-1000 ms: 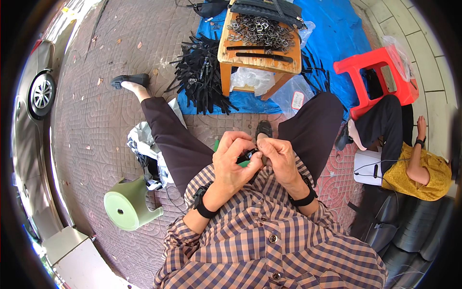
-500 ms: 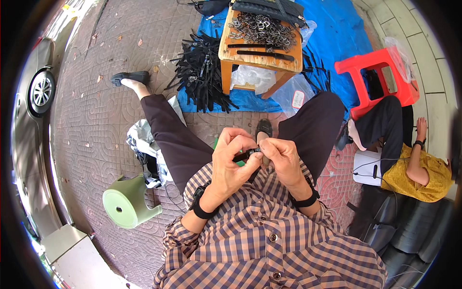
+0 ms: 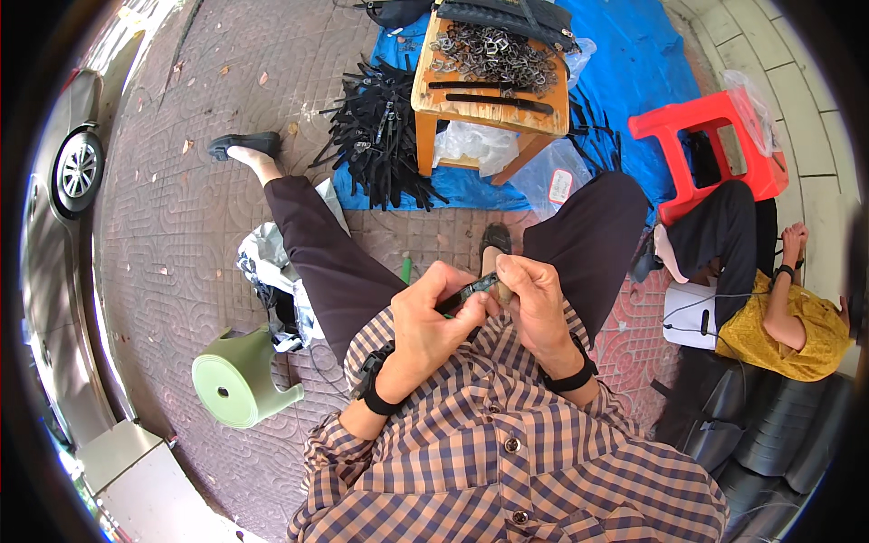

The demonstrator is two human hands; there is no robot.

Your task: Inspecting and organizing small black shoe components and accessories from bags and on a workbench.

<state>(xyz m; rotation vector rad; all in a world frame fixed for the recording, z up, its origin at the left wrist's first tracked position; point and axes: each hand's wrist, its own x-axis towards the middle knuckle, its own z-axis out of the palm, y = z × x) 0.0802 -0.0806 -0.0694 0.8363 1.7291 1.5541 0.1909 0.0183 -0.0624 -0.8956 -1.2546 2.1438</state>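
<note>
Here we go: since the earlier frame our right hand (image 3: 536,303) has lifted slightly at lower centre, the black strap piece (image 3: 469,294) has tipped up towards the right, and the co-worker's hands (image 3: 797,240) now show together at the right edge.

Biggest first: the blue sheet (image 3: 625,45) spreads across the upper centre, probably to keep goods off the paving. On it stands the wooden table (image 3: 425,140), which seems to serve as a raised shelf in front of us. The pile of black straps (image 3: 376,149) lies beside its left legs, loose, likely so that 1 can be picked out at a time. Up on the tabletop the heap of metal loops (image 3: 493,59) sits behind 2 flat black bars (image 3: 498,102), all gathered in 1 spot, it seems, for easy reach.

Down to our hands now. The left hand (image 3: 430,312) is curled round the strap piece, thumb and forefinger pinching it, apparently to steady it. The right hand has its thumb and forefinger closed at the upper right end; exactly what sits under those fingertips we can't tell. The piece lies between both hands, above our lap, touching each.
</note>
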